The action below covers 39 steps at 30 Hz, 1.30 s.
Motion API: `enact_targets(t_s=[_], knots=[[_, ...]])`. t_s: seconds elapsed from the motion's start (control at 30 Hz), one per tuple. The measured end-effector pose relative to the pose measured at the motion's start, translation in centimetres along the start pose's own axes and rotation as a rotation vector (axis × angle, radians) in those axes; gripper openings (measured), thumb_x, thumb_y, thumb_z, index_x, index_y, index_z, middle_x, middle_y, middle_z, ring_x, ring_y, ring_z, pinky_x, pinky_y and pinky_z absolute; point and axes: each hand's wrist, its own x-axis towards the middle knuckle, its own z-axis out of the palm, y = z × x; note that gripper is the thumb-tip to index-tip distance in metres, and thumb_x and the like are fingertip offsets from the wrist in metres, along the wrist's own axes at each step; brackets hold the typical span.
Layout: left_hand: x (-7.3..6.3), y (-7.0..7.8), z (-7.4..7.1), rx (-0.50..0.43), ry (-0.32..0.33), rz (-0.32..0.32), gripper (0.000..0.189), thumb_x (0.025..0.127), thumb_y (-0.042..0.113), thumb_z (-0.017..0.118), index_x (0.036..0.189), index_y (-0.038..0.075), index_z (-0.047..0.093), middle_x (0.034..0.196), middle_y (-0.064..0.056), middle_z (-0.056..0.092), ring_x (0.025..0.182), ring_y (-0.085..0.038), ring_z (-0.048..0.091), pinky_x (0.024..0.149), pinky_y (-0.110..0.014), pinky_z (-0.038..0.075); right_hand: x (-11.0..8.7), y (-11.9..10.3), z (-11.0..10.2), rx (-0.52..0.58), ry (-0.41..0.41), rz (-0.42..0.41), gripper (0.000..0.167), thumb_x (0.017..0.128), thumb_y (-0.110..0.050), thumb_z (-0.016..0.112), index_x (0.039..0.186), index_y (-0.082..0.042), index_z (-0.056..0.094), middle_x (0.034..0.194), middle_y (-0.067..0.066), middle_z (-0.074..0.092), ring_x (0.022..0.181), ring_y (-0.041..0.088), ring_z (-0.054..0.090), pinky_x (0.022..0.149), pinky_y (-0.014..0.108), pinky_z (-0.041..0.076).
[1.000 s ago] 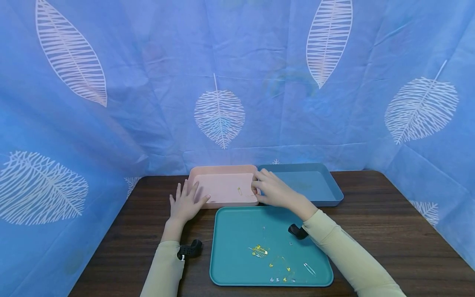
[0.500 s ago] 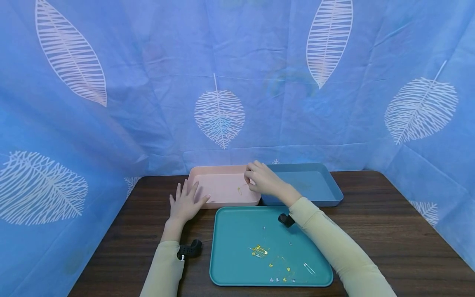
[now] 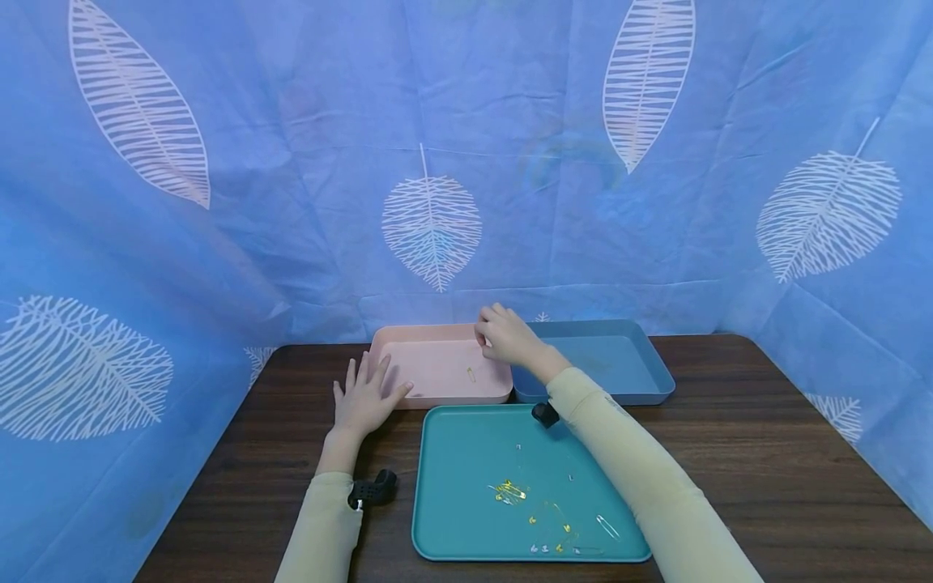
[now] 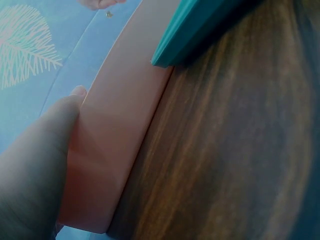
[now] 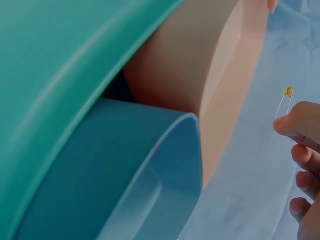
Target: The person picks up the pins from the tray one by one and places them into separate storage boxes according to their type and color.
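My right hand is over the right part of the pink tray. In the right wrist view, its thumb and finger pinch a gold safety pin, head upward, above the tray rim. The head view hides this pin. Another gold safety pin lies on the pink tray's floor. At that tray's front left corner my left hand rests with fingers spread, and the left wrist view shows its thumb against the tray's wall.
A blue tray adjoins the pink one on the right. In front lies a flat teal tray bearing a small heap of gold and silver pins, several scattered ones, and a larger silver safety pin. A blue leaf-print cloth hangs behind.
My right hand has moved left and away from me, from the seam between the two back trays to above the pink tray, still pinching the pin. The left hand has stayed put.
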Motion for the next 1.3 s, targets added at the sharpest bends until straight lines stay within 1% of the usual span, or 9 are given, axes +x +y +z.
enact_targets(t_s=[0.2,0.37,0.6,0.73,0.93,1.13,1.3], knots=[[0.1,0.1,0.0,0.011,0.006,-0.001,0.086,0.087,0.073,0.046,0.156,0.026,0.024,0.165,-0.017,0.009,0.15,-0.045,0.005,0.11,-0.077,0.007,1.0,0.5,0.9,0.0,-0.029,0.052,0.027,0.083,-0.009,0.071,0.068,-0.016,0.05,0.086,0.004,0.049,0.078,0.02,0.032,0.069,0.032,0.025],[0.2,0.0,0.1,0.003,0.004,-0.001,0.086,0.088,0.072,0.047,0.156,0.027,0.023,0.165,-0.016,0.008,0.151,-0.045,0.003,0.11,-0.077,0.005,1.6,0.5,1.4,0.001,-0.058,0.075,0.028,0.082,-0.009,0.071,0.067,-0.016,0.049,0.086,0.004,0.049,0.079,0.021,0.033,0.07,0.032,0.024],[0.2,0.0,0.1,-0.002,-0.007,-0.001,0.085,0.088,0.072,0.046,0.157,0.027,0.022,0.165,-0.015,0.005,0.151,-0.044,0.001,0.111,-0.076,0.005,2.0,0.3,2.0,-0.014,-0.071,0.105,0.03,0.082,-0.008,0.07,0.065,-0.016,0.047,0.087,0.004,0.05,0.08,0.021,0.034,0.07,0.031,0.026],[0.2,0.0,0.0,0.004,-0.009,-0.004,0.085,0.088,0.073,0.045,0.157,0.027,0.022,0.165,-0.015,0.005,0.151,-0.044,0.002,0.111,-0.076,0.004,2.3,0.2,2.2,-0.026,-0.077,0.124,0.029,0.083,-0.006,0.068,0.065,-0.016,0.048,0.087,0.004,0.051,0.08,0.021,0.034,0.07,0.032,0.026],[0.2,0.0,0.0,0.011,0.001,-0.001,0.085,0.088,0.072,0.046,0.156,0.027,0.023,0.164,-0.017,0.01,0.15,-0.045,0.005,0.11,-0.077,0.006,2.5,0.2,2.3,-0.035,-0.086,0.14,0.029,0.085,-0.005,0.067,0.065,-0.015,0.048,0.089,0.005,0.052,0.08,0.021,0.034,0.07,0.032,0.027],[0.1,0.0,0.0,0.013,0.002,-0.006,0.085,0.088,0.072,0.046,0.156,0.026,0.024,0.164,-0.017,0.011,0.15,-0.045,0.006,0.11,-0.077,0.006,2.5,0.4,2.7,-0.041,-0.107,0.168,0.031,0.088,-0.006,0.064,0.065,-0.016,0.047,0.089,0.004,0.05,0.081,0.02,0.034,0.072,0.032,0.027],[0.1,0.1,0.0,0.01,-0.003,-0.013,0.084,0.088,0.071,0.047,0.156,0.027,0.024,0.165,-0.015,0.009,0.15,-0.045,0.005,0.111,-0.076,0.006,2.2,0.5,2.8,-0.017,-0.078,0.186,0.03,0.088,-0.005,0.063,0.065,-0.015,0.047,0.087,0.005,0.049,0.08,0.021,0.034,0.071,0.033,0.028]])
